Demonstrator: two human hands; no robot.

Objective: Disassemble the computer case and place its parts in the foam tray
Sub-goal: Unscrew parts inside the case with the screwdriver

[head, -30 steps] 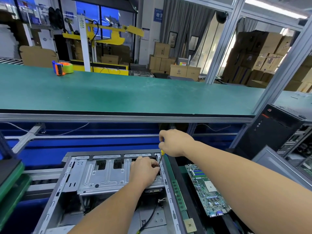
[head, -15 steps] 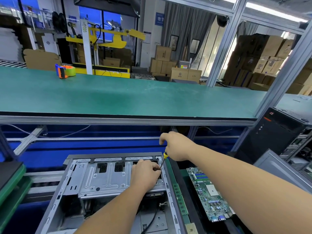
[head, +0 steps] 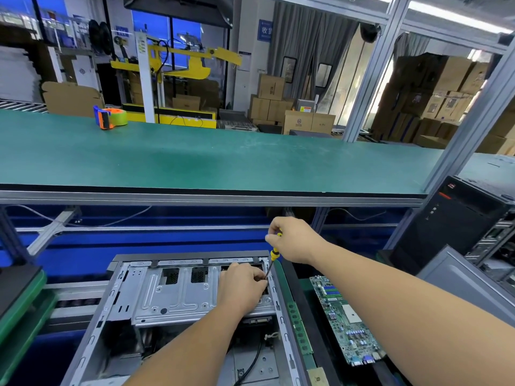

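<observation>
The open computer case [head: 178,316] is lying flat right in front, made of shiny gray metal with holes and grooves. The left hand [head: 242,288] is curling its fingers down on the metal plate inside. The right hand [head: 292,240] is gripping a yellow and black screwdriver [head: 274,254], tip pointing down into the case corner. Just beside the case, a green bumpy circuit board [head: 345,321] is lying in a tray. Farther back, a green tape roll [head: 111,117] is sitting on the long green bench [head: 223,160]. Brown cardboard boxes [head: 295,118] are stacking up far behind.
</observation>
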